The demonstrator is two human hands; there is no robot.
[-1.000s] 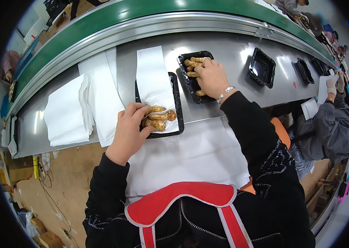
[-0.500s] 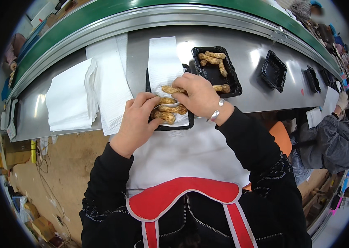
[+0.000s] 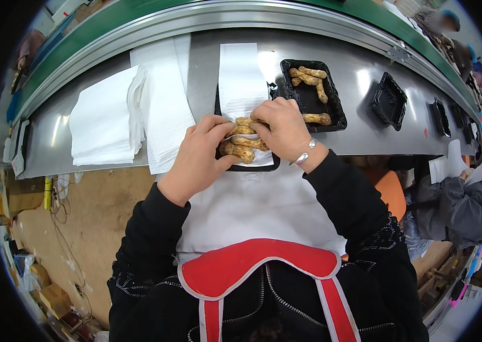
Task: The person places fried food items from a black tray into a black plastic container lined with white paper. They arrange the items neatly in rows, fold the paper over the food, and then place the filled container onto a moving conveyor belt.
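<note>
Both hands at frame centre over a black tray [image 3: 221, 108] lined with white paper [image 3: 242, 80]. Left hand [image 3: 198, 157] and right hand [image 3: 283, 128] closed with fingers gripping tan knobbly roots [image 3: 243, 142] lying in that tray. Just right, a second black tray [image 3: 338, 117] with more roots. Upper left on the steel table [image 3: 355, 74], stacked white sheets [image 3: 104, 122].

Two hands at work — left hand [image 3: 198, 157], right hand [image 3: 282, 130] — over three knobbly tan roots [image 3: 242, 141] in one paper-lined black tray [image 3: 252, 166], four more in a second tray [image 3: 310, 91], three empty black trays [image 3: 389, 104] beyond.
</note>
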